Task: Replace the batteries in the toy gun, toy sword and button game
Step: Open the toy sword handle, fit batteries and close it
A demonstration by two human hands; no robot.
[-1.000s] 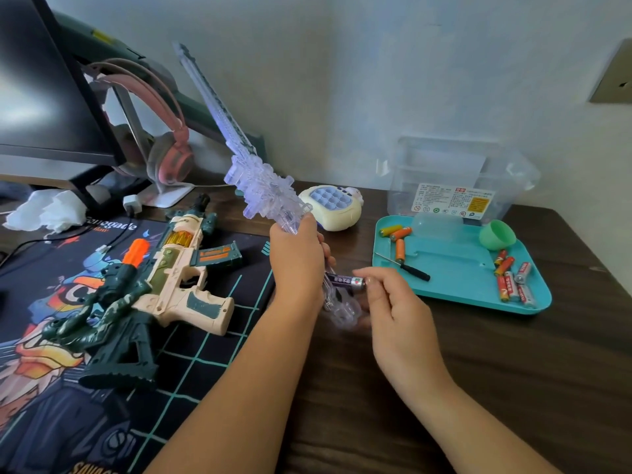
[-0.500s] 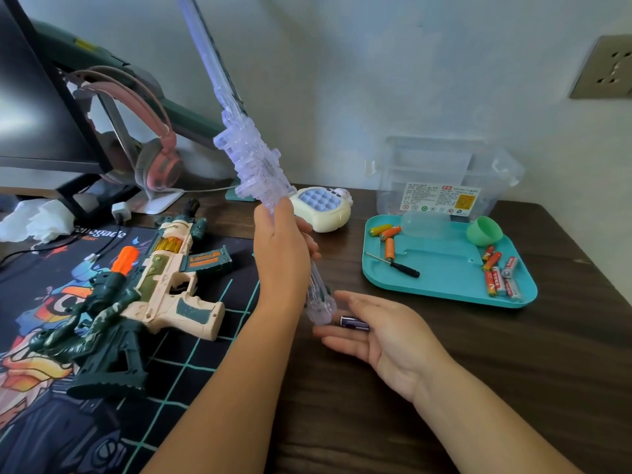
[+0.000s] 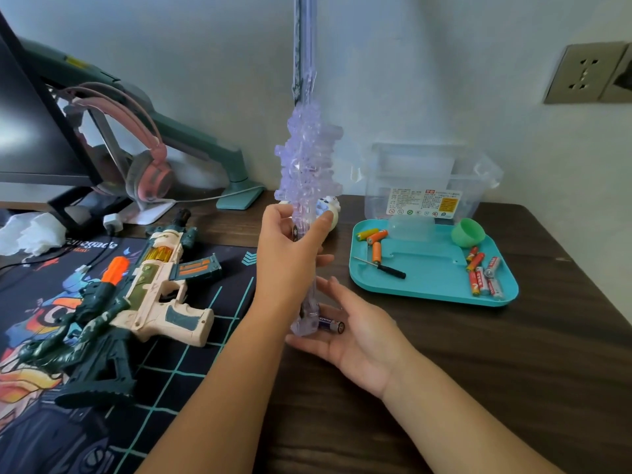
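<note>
- Translucent purple toy sword (image 3: 307, 172) stood upright, gripped at its handle by the left hand (image 3: 290, 258), fingers wrapped closed.
- Right hand (image 3: 352, 333) lay palm-up and open beneath the pommel, with a purple battery (image 3: 331, 326) resting on it; label unreadable.
- Toy gun (image 3: 150, 289) lay on a mat (image 3: 212, 354) printed "Renegade".
- Teal tray (image 3: 434, 289) on the bench (image 3: 513, 371) held loose batteries.

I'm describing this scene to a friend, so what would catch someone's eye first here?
A clear purple toy sword stands upright mid-frame, gripped by the left hand, with its base over the open right hand, where a battery lies. To the left, a toy gun rests on a printed desk mat. To the right, a teal tray holds loose batteries.
</note>
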